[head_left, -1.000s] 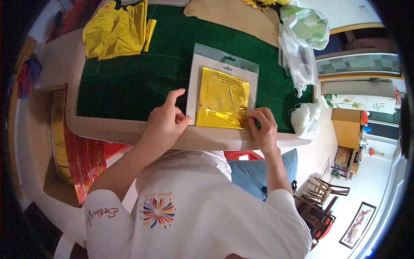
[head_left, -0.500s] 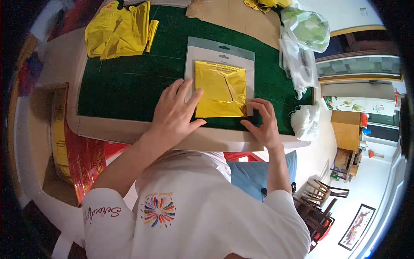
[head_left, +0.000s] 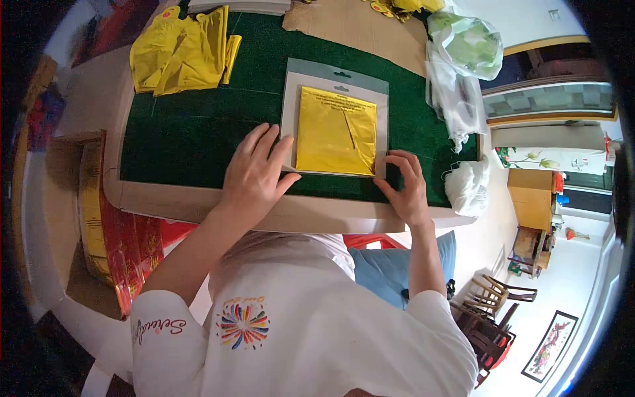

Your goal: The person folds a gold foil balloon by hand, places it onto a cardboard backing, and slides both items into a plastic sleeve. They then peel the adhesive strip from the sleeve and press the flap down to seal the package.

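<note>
A folded gold foil sheet (head_left: 336, 132) with fine print along its top lies flat inside a clear bag (head_left: 311, 69). Behind the foil is a white backing card (head_left: 290, 109), and hang holes are cut near the bag's top. Against the bag's lower left edge rests my left hand (head_left: 254, 165), fingers spread and thumb pointing right. My right hand (head_left: 406, 188) is at the lower right corner, its thumb and curved fingers touching the edge, with a gap between them.
Gold foil pieces (head_left: 182, 53) lie at the back left of the green tabletop (head_left: 192, 139). Brown cardboard (head_left: 357, 30) covers the back. Plastic bags (head_left: 463, 86) and a white bundle (head_left: 467, 187) sit along the right edge. A blue cushion (head_left: 403, 264) is below the table.
The gold foil has shifted slightly up and now sits straighter and flatter in the bag. My left hand has drawn back left, off the foil. My right hand has barely moved.
</note>
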{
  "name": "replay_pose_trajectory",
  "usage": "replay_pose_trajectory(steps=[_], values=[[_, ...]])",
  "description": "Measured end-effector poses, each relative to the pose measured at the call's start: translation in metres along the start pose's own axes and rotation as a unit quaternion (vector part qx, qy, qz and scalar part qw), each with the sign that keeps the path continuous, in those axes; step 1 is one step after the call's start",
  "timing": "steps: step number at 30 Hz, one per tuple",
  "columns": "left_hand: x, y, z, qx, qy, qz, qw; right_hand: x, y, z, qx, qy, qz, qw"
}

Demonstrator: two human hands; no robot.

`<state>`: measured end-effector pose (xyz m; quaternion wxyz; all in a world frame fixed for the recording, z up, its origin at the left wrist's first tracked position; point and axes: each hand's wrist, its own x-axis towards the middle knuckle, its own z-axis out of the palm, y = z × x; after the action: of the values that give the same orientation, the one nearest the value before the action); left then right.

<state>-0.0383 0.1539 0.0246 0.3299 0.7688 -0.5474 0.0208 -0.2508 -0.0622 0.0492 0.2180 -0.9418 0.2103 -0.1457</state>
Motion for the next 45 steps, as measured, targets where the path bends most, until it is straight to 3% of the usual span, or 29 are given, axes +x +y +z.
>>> replay_pose_trajectory(steps=[5,7,11,13,14,15,16,17,18,19,20,22,25,31,34,37,45], values=[[-0.006,-0.002,0.005,0.001,0.034,-0.015,0.999,-0.004,-0.001,0.005,-0.064,0.046,-0.010,0.997],[-0.007,-0.002,0.008,-0.036,0.045,-0.026,0.998,-0.007,-0.001,0.008,0.021,0.049,0.115,0.992],[0.000,0.009,0.002,-0.110,0.041,-0.059,0.991,-0.005,0.007,0.016,0.157,0.077,0.178,0.968],[0.004,0.010,0.003,-0.250,0.045,-0.110,0.961,-0.003,0.012,0.012,0.281,0.055,0.230,0.930],[0.004,0.011,0.005,-0.251,0.045,-0.110,0.961,-0.002,0.013,0.011,0.281,0.055,0.230,0.930],[0.003,0.011,0.009,-0.411,0.043,-0.207,0.887,-0.002,0.014,0.008,0.349,0.041,0.253,0.901],[0.002,0.010,0.013,-0.554,0.040,-0.296,0.777,-0.001,0.014,0.007,0.415,0.026,0.275,0.867],[-0.001,0.001,0.020,-0.556,0.021,-0.303,0.774,-0.001,0.015,0.006,0.416,0.026,0.274,0.867],[0.001,-0.001,0.015,-0.556,0.021,-0.303,0.774,-0.001,0.016,0.004,0.467,0.023,0.293,0.834],[0.003,-0.001,0.008,-0.578,-0.016,-0.329,0.747,-0.002,0.016,0.003,0.517,0.020,0.311,0.798],[0.004,-0.001,0.005,-0.597,-0.052,-0.355,0.717,-0.002,0.013,0.002,0.517,0.020,0.311,0.797],[0.006,0.000,0.003,-0.609,-0.049,-0.331,0.719,0.001,0.004,-0.002,0.543,-0.009,0.331,0.771],[0.013,0.003,-0.004,-0.582,-0.104,-0.375,0.714,-0.003,0.022,0.001,0.542,-0.038,0.317,0.777],[0.005,-0.003,-0.004,-0.575,-0.113,-0.356,0.728,0.002,0.011,-0.002,0.522,-0.024,0.384,0.761],[0.005,-0.004,-0.009,-0.584,-0.134,-0.354,0.718,-0.004,0.010,-0.002,0.508,-0.095,0.315,0.796],[0.007,-0.002,-0.013,-0.573,-0.141,-0.352,0.727,-0.004,0.013,-0.001,0.514,-0.100,0.332,0.785],[0.009,0.001,-0.006,-0.473,-0.131,-0.351,0.798,0.000,0.008,0.005,0.471,-0.072,0.372,0.797]])
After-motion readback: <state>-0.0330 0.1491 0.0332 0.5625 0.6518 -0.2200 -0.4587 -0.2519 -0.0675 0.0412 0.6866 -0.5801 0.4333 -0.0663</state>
